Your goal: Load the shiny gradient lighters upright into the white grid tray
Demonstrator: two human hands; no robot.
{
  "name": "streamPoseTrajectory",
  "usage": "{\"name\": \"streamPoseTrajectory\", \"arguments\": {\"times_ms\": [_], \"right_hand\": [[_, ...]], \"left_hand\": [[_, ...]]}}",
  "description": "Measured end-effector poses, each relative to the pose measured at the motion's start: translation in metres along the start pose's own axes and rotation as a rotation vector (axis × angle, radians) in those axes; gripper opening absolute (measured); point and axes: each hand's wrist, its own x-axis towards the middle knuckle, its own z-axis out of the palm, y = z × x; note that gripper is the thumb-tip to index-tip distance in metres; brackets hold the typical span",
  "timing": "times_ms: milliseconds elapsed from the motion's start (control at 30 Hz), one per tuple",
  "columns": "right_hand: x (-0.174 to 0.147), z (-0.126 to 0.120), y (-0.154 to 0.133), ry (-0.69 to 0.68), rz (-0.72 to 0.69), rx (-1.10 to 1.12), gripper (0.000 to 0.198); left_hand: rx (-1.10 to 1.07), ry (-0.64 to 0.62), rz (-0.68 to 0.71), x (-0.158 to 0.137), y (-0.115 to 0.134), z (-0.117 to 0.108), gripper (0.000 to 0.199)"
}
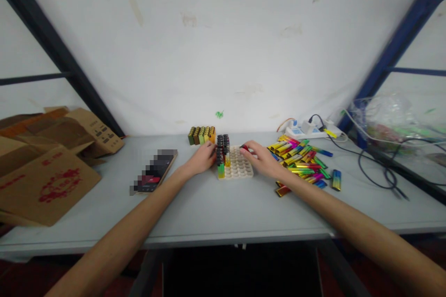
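Lighters (pixel 221 170) stand upright along the left side of a pale holed tray (pixel 240 177) before me. Farther in, my right hand (pixel 262 159) pinches something small and dark red (pixel 244 147) at the far holes; keeping it vertical probably helps. My left hand (pixel 202 158) curls beside the lighters, its grip hidden. Green-and-gold pieces (pixel 202 136) stand behind.

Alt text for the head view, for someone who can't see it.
A person's right hand holds a small dark-red item over a pale tray; the left hand is beside upright lighters in the tray's left part. A heap of shiny multicoloured cases lies to the right, a gold-toned block behind; a dark flat device and cardboard box sit on the left.
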Motion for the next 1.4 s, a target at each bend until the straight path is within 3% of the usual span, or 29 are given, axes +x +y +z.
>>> {"name": "streamPoseTrajectory", "arguments": {"times_ms": [100,300,600,800,933,1133,1267,1400], "right_hand": [[0.000,0.001,-0.001,0.069,-0.072,-0.092,0.037],[-0.004,0.006,-0.011,0.011,-0.004,-0.027,0.041],[-0.001,0.021,-0.013,-0.171,-0.159,-0.354,0.026],[0.008,0.028,-0.025,-0.253,-0.069,-0.534,0.027],[0.010,0.031,-0.026,-0.262,-0.101,-0.608,0.031],[0.008,-0.001,-0.011,-0.357,-0.207,-0.525,0.042],[0.005,-0.038,0.008,-0.403,-0.125,-0.485,0.030],[0.002,-0.074,0.024,-0.558,0.019,-0.438,0.023]], "left_hand": [[0.004,-0.009,-0.006,0.000,0.001,0.000,0.013],[0.031,-0.026,-0.012,0.000,0.004,-0.002,0.013],[0.000,-0.001,-0.009,-0.001,0.006,-0.004,0.011],[-0.002,-0.003,-0.025,0.000,0.008,-0.004,0.012],[0.012,-0.006,-0.015,0.000,0.008,-0.003,0.012],[0.029,-0.017,-0.016,0.000,0.007,-0.002,0.013],[0.032,-0.023,-0.026,0.000,0.008,-0.004,0.012],[0.038,-0.018,-0.024,0.000,0.010,-0.005,0.012]]}}
